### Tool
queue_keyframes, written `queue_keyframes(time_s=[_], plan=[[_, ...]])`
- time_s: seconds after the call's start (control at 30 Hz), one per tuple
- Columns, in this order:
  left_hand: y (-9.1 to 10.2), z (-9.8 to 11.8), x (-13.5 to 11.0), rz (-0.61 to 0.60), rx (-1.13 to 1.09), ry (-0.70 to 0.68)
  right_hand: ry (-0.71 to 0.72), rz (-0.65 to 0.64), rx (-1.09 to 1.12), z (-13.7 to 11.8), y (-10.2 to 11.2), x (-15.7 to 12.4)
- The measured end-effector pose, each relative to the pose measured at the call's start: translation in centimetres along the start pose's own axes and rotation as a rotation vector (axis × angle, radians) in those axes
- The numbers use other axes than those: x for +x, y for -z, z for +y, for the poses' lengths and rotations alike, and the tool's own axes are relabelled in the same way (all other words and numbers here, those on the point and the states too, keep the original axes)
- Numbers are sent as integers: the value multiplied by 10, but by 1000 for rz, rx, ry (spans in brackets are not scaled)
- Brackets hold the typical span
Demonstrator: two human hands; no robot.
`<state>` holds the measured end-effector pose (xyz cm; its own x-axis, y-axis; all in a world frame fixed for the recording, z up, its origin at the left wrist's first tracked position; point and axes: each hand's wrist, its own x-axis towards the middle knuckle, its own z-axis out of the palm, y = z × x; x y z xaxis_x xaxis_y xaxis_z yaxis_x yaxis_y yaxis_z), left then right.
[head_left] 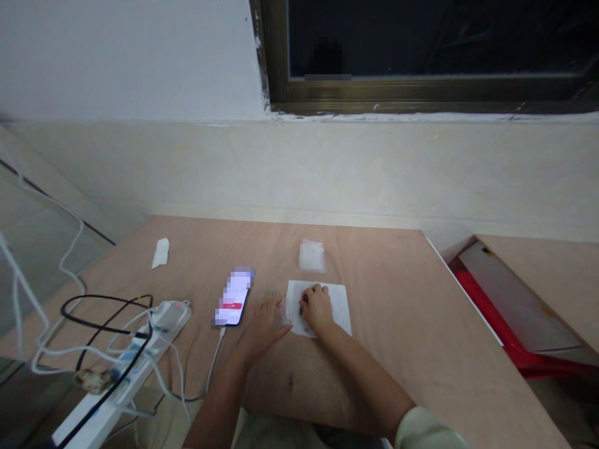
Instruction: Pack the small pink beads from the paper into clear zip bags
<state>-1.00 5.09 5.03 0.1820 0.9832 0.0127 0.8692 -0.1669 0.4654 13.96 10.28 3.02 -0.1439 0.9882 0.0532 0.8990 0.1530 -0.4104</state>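
A white sheet of paper (340,305) lies on the wooden table in front of me. My right hand (320,310) is over it, fingers curled in a pinch. A small dark thing (304,299) shows at those fingertips, too small to name. My left hand (262,325) rests flat at the paper's left edge, its thumb apart from the fingers. Between the two hands lies a clear piece of plastic (284,310) with a reddish line, partly over the paper; the left fingers are beside it. Beyond the paper sits a stack of clear zip bags (312,256).
A lit phone (234,298) on a white cable lies left of my left hand. Further left are a white power strip (171,315) with tangled cords and a white scrap (160,252). A red item (510,352) is beyond the table's right edge. A wall stands behind.
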Motion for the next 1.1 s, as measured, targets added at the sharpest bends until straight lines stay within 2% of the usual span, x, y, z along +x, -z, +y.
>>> queue_keyframes(time_s=[0.23,0.47,0.6,0.8,0.87,0.97,1.1], plan=[[1,-3,7,-9,-2,30,-3,-87,-116,-2,1,6],[1,-2,15,-18,-11,34,44,-100,-159,-5,4,10],[1,-1,16,-12,-35,26,1,-15,-7,-8,13,7],[2,12,14,21,-118,29,111,47,387,-17,26,-16],[0,13,12,41,-136,12,54,122,427,-8,26,-24],[-2,10,7,39,-154,-4,-104,202,358,16,20,-36],[-4,8,-1,12,-177,-18,-168,127,272,40,7,-50]])
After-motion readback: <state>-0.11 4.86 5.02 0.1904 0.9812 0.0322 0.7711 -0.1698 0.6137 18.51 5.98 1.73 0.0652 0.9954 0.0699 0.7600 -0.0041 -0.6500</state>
